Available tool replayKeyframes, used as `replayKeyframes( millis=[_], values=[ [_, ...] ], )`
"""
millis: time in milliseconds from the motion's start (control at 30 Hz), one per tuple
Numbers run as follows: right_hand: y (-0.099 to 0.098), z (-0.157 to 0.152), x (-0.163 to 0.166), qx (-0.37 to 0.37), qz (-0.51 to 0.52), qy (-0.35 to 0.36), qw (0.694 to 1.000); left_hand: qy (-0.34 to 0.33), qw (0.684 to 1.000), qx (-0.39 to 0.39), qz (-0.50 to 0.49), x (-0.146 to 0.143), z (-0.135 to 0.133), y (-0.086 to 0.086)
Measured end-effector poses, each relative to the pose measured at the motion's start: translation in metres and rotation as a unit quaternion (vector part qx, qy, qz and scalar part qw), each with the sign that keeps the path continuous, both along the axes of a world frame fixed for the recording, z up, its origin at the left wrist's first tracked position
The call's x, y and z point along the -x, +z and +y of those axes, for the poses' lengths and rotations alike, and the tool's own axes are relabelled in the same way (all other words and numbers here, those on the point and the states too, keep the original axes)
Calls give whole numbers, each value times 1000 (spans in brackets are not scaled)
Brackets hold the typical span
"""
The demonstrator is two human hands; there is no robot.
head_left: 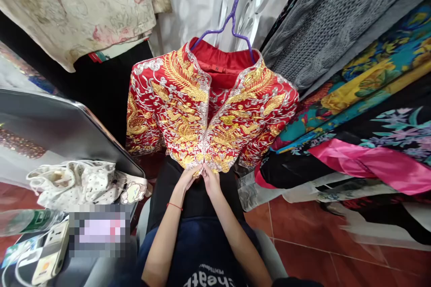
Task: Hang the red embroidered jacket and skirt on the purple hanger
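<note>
Head view: red jacket with gold and silver embroidery (210,112) hangs on purple plastic hanger (232,18), front facing you. Your left hand (190,177) and right hand (211,178) both pinch its bottom front hem at centre opening. Likely soft but embroidery-stiffened, weighty; grip plain hem edges, avoid snagging threads.

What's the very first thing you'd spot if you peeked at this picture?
The shiny red jacket with gold and silver embroidery, hanging in the middle on a purple hanger. Both hands, the left hand and the right hand, meet at its bottom hem, pinching the front edges. To the right lies a pile of bright fabrics in pink, teal and yellow, above the red tiled floor.
</note>
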State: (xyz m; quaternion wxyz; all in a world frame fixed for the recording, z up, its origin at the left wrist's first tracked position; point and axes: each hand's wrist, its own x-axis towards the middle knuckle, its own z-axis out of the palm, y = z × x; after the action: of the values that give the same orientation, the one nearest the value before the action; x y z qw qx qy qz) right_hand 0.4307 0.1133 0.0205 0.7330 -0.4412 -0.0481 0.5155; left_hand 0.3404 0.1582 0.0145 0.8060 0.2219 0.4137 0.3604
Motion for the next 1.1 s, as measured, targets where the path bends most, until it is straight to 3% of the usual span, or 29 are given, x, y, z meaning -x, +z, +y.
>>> replayKeyframes(
  millis=[267, 500, 700, 933, 1100],
  values=[
    [-5, 1, -5, 17, -11, -24, 1000, 38, 999, -19, -6, -13, -9, -2],
    [-13, -3, 9, 24, -2, -5, 1000, 150, 988, -36, 15, -16, -7, -4],
    [-15, 3, 6, 46, -21, -16, 999, 178, 981, -64, 33, -20, -12, -6],
    [-15, -9, 27, 110, -64, 54, 990, 152, 985, -47, 67, -10, -13, -17],
    [-12, -14, 33, 124, -162, 118, 972, 112, 991, -43, 56, 9, -3, -22]
  ],
)
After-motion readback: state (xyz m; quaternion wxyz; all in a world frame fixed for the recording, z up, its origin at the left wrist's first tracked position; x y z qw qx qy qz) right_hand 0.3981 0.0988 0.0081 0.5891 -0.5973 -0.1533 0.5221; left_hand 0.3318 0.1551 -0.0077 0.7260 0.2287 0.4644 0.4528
